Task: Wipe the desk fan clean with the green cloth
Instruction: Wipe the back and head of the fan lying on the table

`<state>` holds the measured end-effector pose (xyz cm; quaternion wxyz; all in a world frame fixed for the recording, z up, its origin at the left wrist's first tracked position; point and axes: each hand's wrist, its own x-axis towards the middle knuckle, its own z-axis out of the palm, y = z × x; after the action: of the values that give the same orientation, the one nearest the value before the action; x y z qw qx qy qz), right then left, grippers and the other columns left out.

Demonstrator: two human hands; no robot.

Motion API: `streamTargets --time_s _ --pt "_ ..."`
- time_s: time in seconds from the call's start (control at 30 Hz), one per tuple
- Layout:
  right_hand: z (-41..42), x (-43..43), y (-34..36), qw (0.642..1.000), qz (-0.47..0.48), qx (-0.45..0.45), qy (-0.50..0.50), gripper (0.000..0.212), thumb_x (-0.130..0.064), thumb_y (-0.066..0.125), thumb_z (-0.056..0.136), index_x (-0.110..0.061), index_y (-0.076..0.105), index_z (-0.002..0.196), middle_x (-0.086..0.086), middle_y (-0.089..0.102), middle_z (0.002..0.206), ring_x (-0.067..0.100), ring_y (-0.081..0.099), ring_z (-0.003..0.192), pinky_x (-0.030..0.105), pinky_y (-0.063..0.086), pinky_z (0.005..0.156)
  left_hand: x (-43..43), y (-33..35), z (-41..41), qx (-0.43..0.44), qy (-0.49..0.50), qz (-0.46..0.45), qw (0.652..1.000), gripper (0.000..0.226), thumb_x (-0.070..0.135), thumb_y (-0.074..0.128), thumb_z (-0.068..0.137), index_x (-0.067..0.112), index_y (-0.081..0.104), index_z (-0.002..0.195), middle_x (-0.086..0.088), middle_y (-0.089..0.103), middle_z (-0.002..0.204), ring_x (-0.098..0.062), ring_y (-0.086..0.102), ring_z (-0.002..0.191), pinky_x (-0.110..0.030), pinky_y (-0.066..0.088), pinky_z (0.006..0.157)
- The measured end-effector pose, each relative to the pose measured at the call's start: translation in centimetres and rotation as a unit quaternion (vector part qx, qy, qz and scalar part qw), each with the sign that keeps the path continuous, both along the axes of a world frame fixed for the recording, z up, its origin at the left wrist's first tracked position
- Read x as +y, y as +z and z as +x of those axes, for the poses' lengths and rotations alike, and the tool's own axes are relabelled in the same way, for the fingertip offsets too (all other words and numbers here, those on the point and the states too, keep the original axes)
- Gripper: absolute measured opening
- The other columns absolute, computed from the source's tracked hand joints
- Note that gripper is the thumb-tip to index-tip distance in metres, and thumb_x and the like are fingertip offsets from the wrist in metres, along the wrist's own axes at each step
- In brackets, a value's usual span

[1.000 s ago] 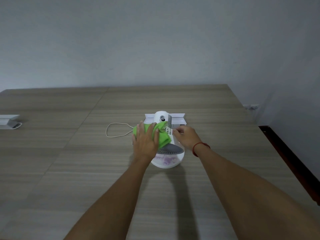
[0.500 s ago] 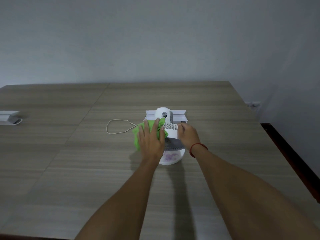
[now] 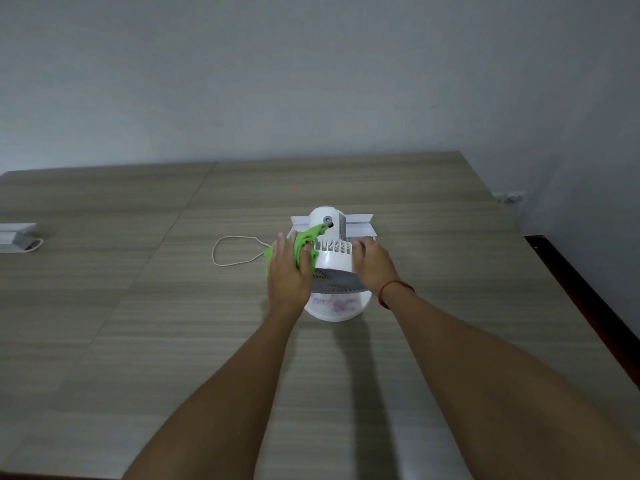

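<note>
A small white desk fan (image 3: pixel 332 258) stands in the middle of the wooden table (image 3: pixel 173 341), its grey grille facing me and its round motor housing at the back. My left hand (image 3: pixel 289 271) presses the green cloth (image 3: pixel 304 242) against the fan's left side; the cloth bunches up under my fingers and reaches towards the housing. My right hand (image 3: pixel 375 268) grips the fan's right rim, a red string around the wrist. The fan's left edge is hidden by my hand and the cloth.
A thin white cord (image 3: pixel 230 251) loops on the table left of the fan. A white flat piece (image 3: pixel 360 225) lies behind the fan. Another white object (image 3: pixel 17 237) sits at the far left edge. The table's right edge drops to a dark floor strip (image 3: pixel 588 296).
My left hand with the cloth has slid along the fan's left side and top, and the cloth now bunches higher towards the housing. My right hand has kept its grip on the right rim.
</note>
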<state>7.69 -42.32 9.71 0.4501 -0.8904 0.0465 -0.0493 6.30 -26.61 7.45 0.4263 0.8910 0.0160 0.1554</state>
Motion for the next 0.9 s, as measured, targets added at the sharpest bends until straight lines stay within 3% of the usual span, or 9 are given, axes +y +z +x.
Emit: streamTargets --time_s 0.1,0.17,0.27,0.37,0.47,0.6,0.7,0.77,0.9 --pt "0.1 -0.2 0.1 1.0 -0.007 0.005 0.002 0.034 -0.02 0.035 0.099 0.001 0.057 0.114 0.021 0.064 0.112 0.034 0.058 0.102 0.034 0.045 0.081 0.6 0.2 0.2 0.014 0.038 -0.099 0.994 0.046 0.039 0.033 0.1 0.01 0.051 0.131 -0.013 0.058 0.132 -0.031 0.051 0.125 -0.032 0.039 0.099" --pt "0.2 -0.1 0.1 1.0 -0.013 0.008 -0.001 0.034 -0.02 0.035 0.099 0.002 0.057 0.113 0.021 0.064 0.112 0.034 0.058 0.102 0.034 0.045 0.081 0.7 0.4 -0.1 0.035 0.078 -0.122 0.989 0.038 0.032 0.034 0.102 0.009 0.053 0.124 -0.015 0.063 0.118 -0.034 0.057 0.111 -0.03 0.039 0.084" --pt "0.5 0.0 0.2 1.0 -0.006 0.018 -0.011 0.034 -0.019 0.034 0.099 0.003 0.057 0.11 0.023 0.063 0.113 0.036 0.058 0.103 0.031 0.04 0.077 0.0 0.2 -0.5 -0.018 0.061 -0.059 0.996 0.046 0.036 0.033 0.101 0.008 0.048 0.134 -0.015 0.057 0.134 -0.033 0.051 0.127 -0.039 0.041 0.1" --pt "0.6 0.0 0.5 0.999 0.012 0.024 -0.02 0.031 -0.017 0.037 0.097 0.003 0.058 0.108 0.025 0.064 0.112 0.037 0.059 0.102 0.029 0.037 0.074 -2.4 -0.1 -0.9 -0.071 -0.031 0.072 0.994 0.063 0.048 0.026 0.098 0.007 0.044 0.142 -0.013 0.046 0.148 -0.029 0.035 0.143 -0.043 0.017 0.12" --pt "-0.1 -0.1 1.1 1.0 0.013 0.018 0.016 0.021 -0.006 0.048 0.092 0.003 0.065 0.101 0.02 0.069 0.107 0.032 0.063 0.098 0.025 0.039 0.072 -4.3 -0.8 -1.4 -0.136 -0.072 0.233 0.96 0.052 0.043 0.033 0.097 0.013 0.055 0.134 -0.008 0.055 0.141 -0.029 0.047 0.136 -0.039 0.019 0.114" --pt "-0.5 -0.6 1.1 0.999 0.006 0.013 0.035 0.021 0.002 0.049 0.087 0.006 0.065 0.1 0.023 0.069 0.105 0.032 0.064 0.097 0.024 0.039 0.072 -3.7 -1.5 -1.1 -0.143 -0.034 0.292 0.945 0.049 0.037 0.039 0.094 0.018 0.053 0.136 -0.004 0.051 0.145 -0.025 0.046 0.137 -0.038 0.021 0.113" --pt "0.0 -0.3 0.8 1.0 -0.005 0.015 0.007 0.024 -0.005 0.04 0.094 0.01 0.057 0.103 0.029 0.063 0.11 0.039 0.06 0.101 0.03 0.038 0.072 -2.7 -0.8 -0.7 -0.126 -0.025 0.246 0.961 0.052 0.036 0.033 0.096 0.014 0.046 0.141 -0.006 0.045 0.15 -0.024 0.038 0.142 -0.037 0.018 0.118" --pt "0.4 -0.1 0.8 1.0 -0.018 0.015 0.003 0.031 -0.014 0.036 0.099 0.01 0.055 0.107 0.028 0.062 0.112 0.039 0.058 0.103 0.034 0.042 0.077 -1.8 -0.2 -0.5 -0.103 -0.007 0.181 0.978 0.051 0.034 0.032 0.097 0.01 0.047 0.14 -0.009 0.048 0.147 -0.025 0.039 0.141 -0.042 0.026 0.118" --pt "0.5 -0.4 0.3 1.0 -0.009 0.022 -0.001 0.034 -0.018 0.033 0.1 0.006 0.056 0.111 0.024 0.062 0.113 0.032 0.056 0.096 0.035 0.042 0.077 0.7 -0.2 -0.4 -0.04 0.031 -0.02 0.999 0.036 0.034 0.032 0.101 0.016 0.052 0.124 -0.008 0.063 0.114 -0.032 0.061 0.104 -0.043 0.051 0.087"
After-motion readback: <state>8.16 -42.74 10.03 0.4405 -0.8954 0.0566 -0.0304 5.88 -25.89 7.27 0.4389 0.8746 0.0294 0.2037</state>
